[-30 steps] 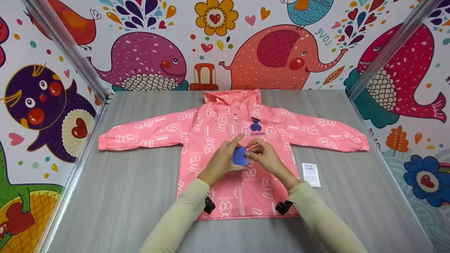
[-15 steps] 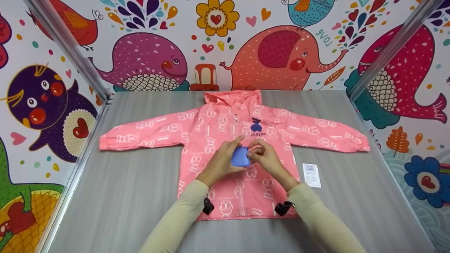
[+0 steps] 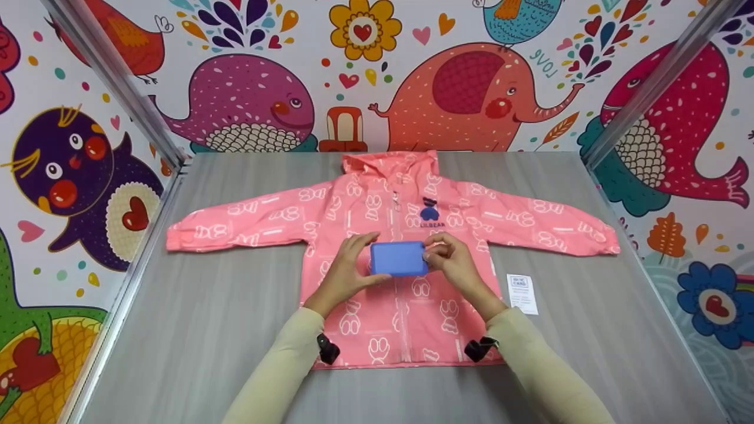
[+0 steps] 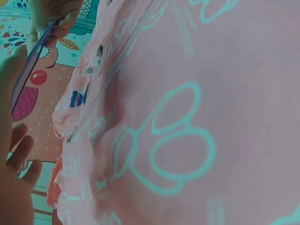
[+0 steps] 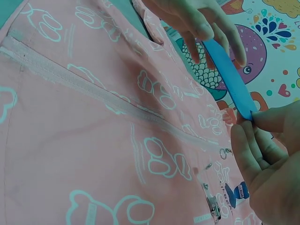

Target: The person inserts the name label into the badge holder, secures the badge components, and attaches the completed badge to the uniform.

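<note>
My right hand (image 3: 452, 264) pinches the right end of a flat blue card (image 3: 399, 259) with rounded corners. In the right wrist view, its thumb and fingertips meet on that end of the card (image 5: 236, 89). At the card's other end is my left hand (image 3: 344, 271), its thumb along the lower edge and its fingers spread near the top corner. From the left wrist, the card (image 4: 32, 65) shows nearly edge-on, with the left fingers (image 4: 21, 150) apart from it. Beneath both hands lies a pink hooded jacket (image 3: 330, 235), front up, sleeves stretched out sideways.
To the jacket's right, a white printed tag (image 3: 522, 294) lies on the grey table (image 3: 235, 330). Metal rails (image 3: 126, 88) edge the table's sides. Walls with cartoon animals (image 3: 253, 100) enclose the back and both sides.
My left hand has shifted left along the card, and the card has turned to show its broad face. The right hand keeps its pinch, having moved slightly right.
</note>
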The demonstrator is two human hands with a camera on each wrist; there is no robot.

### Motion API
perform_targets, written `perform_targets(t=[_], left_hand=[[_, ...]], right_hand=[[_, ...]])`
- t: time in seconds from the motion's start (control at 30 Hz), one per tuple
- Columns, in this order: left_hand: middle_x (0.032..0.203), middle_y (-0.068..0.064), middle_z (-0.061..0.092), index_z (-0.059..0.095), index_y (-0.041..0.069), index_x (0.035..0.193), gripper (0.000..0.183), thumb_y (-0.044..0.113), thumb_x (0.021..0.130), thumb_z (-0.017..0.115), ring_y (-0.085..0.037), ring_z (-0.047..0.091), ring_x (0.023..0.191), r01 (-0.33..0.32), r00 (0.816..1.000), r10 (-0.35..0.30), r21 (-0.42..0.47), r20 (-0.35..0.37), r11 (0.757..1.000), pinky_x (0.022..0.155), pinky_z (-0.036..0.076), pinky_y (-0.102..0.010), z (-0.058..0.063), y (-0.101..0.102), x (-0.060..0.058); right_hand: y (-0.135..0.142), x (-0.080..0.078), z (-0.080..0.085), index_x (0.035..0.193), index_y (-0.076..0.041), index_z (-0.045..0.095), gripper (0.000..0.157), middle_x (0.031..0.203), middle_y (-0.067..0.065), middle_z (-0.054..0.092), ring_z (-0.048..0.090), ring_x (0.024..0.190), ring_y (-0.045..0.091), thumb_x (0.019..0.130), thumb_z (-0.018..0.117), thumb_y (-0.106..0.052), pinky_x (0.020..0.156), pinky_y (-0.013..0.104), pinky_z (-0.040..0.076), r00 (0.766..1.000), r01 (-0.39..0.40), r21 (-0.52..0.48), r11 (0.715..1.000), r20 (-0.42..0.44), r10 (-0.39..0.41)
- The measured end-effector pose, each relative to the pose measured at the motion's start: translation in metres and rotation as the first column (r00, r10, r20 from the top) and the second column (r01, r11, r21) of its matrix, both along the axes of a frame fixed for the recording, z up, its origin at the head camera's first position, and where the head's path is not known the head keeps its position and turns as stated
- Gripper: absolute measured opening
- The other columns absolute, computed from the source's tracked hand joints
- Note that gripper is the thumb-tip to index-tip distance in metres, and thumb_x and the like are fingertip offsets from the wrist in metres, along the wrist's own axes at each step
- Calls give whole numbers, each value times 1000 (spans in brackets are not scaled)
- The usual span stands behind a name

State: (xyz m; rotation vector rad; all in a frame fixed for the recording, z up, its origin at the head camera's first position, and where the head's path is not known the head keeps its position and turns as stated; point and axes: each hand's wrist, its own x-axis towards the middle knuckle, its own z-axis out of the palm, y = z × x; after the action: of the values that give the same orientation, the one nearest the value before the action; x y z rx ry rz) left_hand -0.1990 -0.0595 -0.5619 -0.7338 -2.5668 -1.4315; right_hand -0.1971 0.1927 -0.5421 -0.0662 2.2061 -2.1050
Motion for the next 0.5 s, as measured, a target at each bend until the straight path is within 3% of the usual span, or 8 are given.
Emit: perform_targets(t=[0.2, 0.37, 0.5], left_hand=[[114, -8, 69, 51, 16, 144, 75, 33, 78, 83, -26, 65, 108, 33, 990, -49, 114, 135, 993, 100, 52, -49, -3, -11, 2], [103, -11, 73, 54, 20, 142, 66, 20, 82, 81, -26, 69, 99, 29, 957, -98, 246, 272, 969, 96, 55, -47, -6, -13, 4], [101, -17, 73, 53, 18, 142, 63, 10, 84, 77, -26, 70, 96, 15, 933, -128, 318, 337, 948, 94, 57, -42, -7, -12, 3]], right_hand=[[2, 0, -1, 108, 13, 59, 22, 75, 6, 69, 65, 65, 10, 86, 61, 12, 61, 29, 59, 1000, 8, 1, 1000, -7, -8], [3, 0, -3, 110, 13, 62, 24, 82, 19, 71, 66, 66, 9, 86, 62, 11, 62, 29, 60, 1000, -6, 34, 999, -23, 6], [4, 0, -5, 114, 11, 64, 27, 91, 29, 70, 68, 69, 8, 87, 63, 8, 66, 29, 61, 999, -32, 77, 997, -37, 35]])
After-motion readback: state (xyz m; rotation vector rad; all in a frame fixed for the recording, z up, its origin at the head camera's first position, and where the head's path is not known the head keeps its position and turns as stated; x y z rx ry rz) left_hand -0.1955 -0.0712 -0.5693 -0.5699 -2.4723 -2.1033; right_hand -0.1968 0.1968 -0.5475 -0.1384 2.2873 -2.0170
